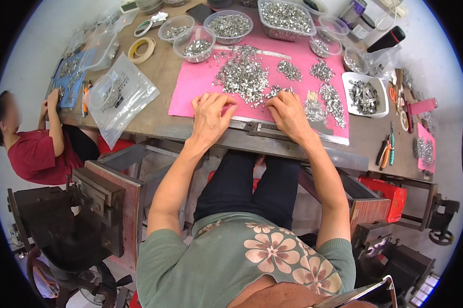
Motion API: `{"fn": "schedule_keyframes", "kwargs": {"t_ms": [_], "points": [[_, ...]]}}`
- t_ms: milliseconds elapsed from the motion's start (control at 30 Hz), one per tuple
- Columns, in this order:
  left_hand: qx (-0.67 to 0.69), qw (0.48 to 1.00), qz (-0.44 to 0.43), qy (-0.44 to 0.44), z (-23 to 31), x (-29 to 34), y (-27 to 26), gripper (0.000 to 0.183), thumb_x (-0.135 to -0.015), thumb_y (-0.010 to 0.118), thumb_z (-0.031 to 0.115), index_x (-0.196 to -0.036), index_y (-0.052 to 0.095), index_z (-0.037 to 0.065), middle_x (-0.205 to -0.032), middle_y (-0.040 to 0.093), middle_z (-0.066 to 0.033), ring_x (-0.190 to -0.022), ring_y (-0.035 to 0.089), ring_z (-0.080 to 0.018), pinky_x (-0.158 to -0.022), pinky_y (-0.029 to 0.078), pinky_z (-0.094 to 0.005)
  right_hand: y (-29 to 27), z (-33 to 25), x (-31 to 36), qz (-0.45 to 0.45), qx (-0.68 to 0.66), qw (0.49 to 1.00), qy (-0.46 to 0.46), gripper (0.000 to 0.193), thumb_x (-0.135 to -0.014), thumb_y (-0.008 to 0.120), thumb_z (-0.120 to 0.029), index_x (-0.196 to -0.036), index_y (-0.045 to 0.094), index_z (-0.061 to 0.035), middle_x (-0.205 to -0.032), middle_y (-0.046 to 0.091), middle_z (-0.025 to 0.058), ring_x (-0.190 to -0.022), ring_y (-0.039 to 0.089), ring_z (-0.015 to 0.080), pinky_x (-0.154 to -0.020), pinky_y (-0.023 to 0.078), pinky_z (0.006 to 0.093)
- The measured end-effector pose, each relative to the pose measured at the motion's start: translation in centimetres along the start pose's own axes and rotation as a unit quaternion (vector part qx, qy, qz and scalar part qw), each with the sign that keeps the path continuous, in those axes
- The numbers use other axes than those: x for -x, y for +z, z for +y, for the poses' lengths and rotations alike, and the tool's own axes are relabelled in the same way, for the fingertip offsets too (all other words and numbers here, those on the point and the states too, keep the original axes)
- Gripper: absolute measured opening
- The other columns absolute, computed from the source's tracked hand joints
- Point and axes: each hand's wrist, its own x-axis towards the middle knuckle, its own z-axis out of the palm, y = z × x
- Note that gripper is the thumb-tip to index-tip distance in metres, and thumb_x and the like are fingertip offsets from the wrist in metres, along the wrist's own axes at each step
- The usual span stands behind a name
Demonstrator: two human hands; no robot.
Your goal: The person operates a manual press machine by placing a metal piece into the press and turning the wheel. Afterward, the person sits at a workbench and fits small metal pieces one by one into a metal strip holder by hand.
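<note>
Both my hands rest at the front edge of a pink mat covered with small shiny metal pieces. My left hand is closed, fingers curled and thumb beside them, just left of the large pile of metal pieces. Any small piece in it is hidden. My right hand is pinched downward beside a small heap; I cannot make out what its fingertips hold. Between the hands, along the bench edge, lies a dark narrow metal bar fixture. Thin silvery strips lie right of my right hand.
Plastic tubs of metal parts line the back. A white tray of parts, pliers and a black bottle are at right. Tape rolls and a clear bag lie left. Another person sits far left.
</note>
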Motion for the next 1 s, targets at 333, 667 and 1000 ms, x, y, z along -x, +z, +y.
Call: {"fn": "schedule_keyframes", "kwargs": {"t_ms": [333, 667, 1000], "points": [[-0.031, 0.997, -0.035, 0.054, 1.2, -1.4, 2.3, 0.011, -0.083, 0.077, 0.020, -0.091, 0.071, 0.014, -0.083, 0.061, 0.0005, -0.088, 0.056, -0.0202, -0.095, 0.031, -0.0439, 1.6, 0.2, -0.1, 0.032, -0.035, 0.999, 0.009, 0.009, -0.086, 0.069, -0.006, -0.095, 0.066, -0.0062, -0.088, 0.057, 0.0094, -0.086, 0.058, 0.0294, -0.077, 0.043, 0.0410], [-0.093, 0.988, -0.048, 0.111, 0.7, -1.9, 3.4, 0.007, -0.084, 0.074, 0.015, -0.089, 0.069, 0.013, -0.088, 0.058, -0.0011, -0.095, 0.055, -0.0219, -0.099, 0.031, -0.0523, 1.6, -0.1, -0.2, 0.039, -0.010, 0.999, 0.011, 0.009, -0.084, 0.070, -0.005, -0.092, 0.067, -0.0059, -0.087, 0.057, 0.0090, -0.086, 0.058, 0.0290, -0.076, 0.043, 0.0410], [0.034, 0.988, -0.065, 0.139, 3.0, -0.1, 2.1, 0.009, -0.087, 0.066, 0.007, -0.095, 0.062, 0.007, -0.091, 0.060, -0.0045, -0.092, 0.057, -0.0239, -0.095, 0.034, -0.0444, -0.8, -0.8, 1.3, 0.046, -0.069, 0.996, 0.035, 0.011, -0.082, 0.069, -0.003, -0.089, 0.062, -0.0041, -0.089, 0.059, 0.0083, -0.083, 0.057, 0.0265, -0.079, 0.041, 0.0380]]}}
